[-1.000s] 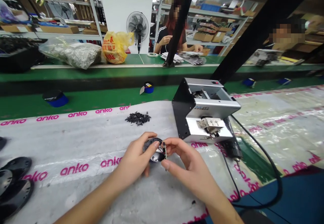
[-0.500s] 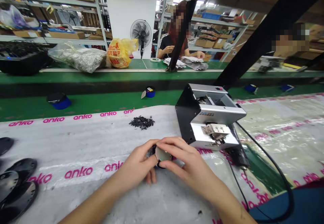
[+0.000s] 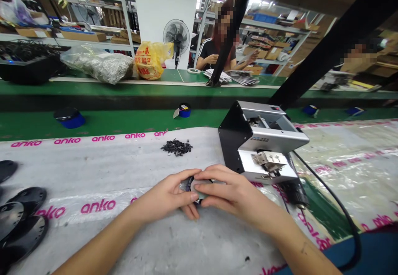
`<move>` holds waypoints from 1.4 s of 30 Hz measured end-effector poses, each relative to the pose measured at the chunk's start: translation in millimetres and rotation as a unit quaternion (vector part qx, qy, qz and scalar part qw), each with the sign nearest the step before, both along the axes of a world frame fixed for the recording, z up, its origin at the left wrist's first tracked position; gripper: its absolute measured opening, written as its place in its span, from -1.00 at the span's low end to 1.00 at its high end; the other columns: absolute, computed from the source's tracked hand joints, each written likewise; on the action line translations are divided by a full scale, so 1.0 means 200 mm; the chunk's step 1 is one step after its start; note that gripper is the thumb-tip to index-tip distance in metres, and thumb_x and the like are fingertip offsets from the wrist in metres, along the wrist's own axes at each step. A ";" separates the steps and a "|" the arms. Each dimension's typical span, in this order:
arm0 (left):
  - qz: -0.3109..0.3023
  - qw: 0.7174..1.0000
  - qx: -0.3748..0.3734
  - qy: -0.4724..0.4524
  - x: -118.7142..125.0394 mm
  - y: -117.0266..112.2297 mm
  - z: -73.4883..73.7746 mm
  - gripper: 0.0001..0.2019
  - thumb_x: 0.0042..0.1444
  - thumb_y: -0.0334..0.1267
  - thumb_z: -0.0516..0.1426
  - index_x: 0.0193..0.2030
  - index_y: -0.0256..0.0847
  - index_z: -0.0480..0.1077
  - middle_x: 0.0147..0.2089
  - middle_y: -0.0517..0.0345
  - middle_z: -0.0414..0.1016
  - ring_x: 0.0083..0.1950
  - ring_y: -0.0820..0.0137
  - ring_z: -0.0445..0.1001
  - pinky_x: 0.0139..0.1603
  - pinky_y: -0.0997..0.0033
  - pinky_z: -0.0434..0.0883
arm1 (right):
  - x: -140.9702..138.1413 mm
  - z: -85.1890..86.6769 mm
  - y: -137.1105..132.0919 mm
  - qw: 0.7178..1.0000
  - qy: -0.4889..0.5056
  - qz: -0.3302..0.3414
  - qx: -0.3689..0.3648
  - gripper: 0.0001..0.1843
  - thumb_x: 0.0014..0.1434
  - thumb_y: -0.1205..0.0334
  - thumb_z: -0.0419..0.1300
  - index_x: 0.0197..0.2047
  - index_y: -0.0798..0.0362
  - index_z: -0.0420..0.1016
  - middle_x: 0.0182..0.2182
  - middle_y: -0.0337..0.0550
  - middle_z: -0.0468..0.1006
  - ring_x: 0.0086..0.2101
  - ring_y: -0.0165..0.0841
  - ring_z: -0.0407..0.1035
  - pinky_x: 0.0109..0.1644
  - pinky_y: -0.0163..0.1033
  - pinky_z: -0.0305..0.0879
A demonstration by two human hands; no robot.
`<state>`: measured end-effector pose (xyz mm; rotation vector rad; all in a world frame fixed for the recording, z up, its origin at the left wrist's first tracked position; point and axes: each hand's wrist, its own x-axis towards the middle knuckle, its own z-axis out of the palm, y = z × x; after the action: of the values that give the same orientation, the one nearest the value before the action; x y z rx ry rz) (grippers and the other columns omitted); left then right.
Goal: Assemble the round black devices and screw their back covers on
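Both hands (image 3: 163, 196) (image 3: 234, 192) are together low over the worktop, clamped on a small round part (image 3: 199, 186) with a dark rim and a pale shiny face. Most of it is hidden by the fingers, so its exact make-up can't be told. The right hand lies across the top and the left wraps the side, a grip that seems meant to keep the part steady and pressed together. The part sits in the air just above a plastic sheet (image 3: 98, 221) printed with pink "anko" logos, right by the front corner of a silver and black bench machine (image 3: 264, 138). A metal bracket (image 3: 269, 159) sits on the machine's front ledge, and a black cable (image 3: 338, 213) runs off to the right. Ahead of the hands is a small heap of black bits (image 3: 176, 147), and a stack of black discs (image 3: 23, 221) lies at the left edge, both probably kept within arm's reach. Further on, tape rolls (image 3: 184, 111) sit on a green ledge (image 3: 124, 119). A clear bag of silvery pieces (image 3: 99, 66) and a yellow bag (image 3: 152, 61) stand on the far bench, near a co-worker (image 3: 214, 55) handling papers.
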<state>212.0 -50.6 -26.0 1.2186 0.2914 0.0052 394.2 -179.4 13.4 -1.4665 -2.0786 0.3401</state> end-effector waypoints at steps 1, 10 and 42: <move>0.003 1.000 0.001 0.003 0.01 0.00 0.01 -0.37 0.22 -0.16 0.19 0.38 -0.21 0.12 -0.34 0.06 0.59 -0.32 0.28 0.64 -0.25 0.31 0.54 | 0.01 0.00 0.00 1.000 -0.009 0.006 -0.001 -0.67 0.30 0.20 0.19 0.13 -0.12 0.48 0.07 -0.09 0.49 0.05 -0.25 0.34 0.08 -0.08 0.43; 0.020 0.999 -0.016 0.031 0.02 -0.01 0.03 -0.40 0.26 -0.16 0.16 0.38 -0.22 0.12 -0.38 0.08 0.61 -0.37 0.34 0.64 -0.30 0.40 0.54 | 0.02 0.02 0.00 1.000 0.007 0.022 0.000 -0.63 0.30 0.32 0.17 0.16 -0.08 0.46 0.05 -0.11 0.54 0.05 -0.25 0.36 0.09 -0.07 0.43; 0.081 0.994 0.033 0.069 0.07 -0.09 0.03 -0.52 0.18 -0.14 0.17 0.19 -0.22 0.20 -0.65 0.28 0.44 -0.61 0.37 0.53 -0.59 0.54 0.44 | -0.06 -0.01 -0.03 0.989 0.014 -0.140 -0.051 -0.69 0.22 0.31 0.27 0.04 0.02 0.45 -0.20 -0.10 0.57 -0.10 -0.22 0.36 -0.07 -0.14 0.41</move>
<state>225.0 -69.4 -19.8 1.2597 0.5141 0.0728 381.4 -185.7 10.5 -1.7776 -1.8251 0.3579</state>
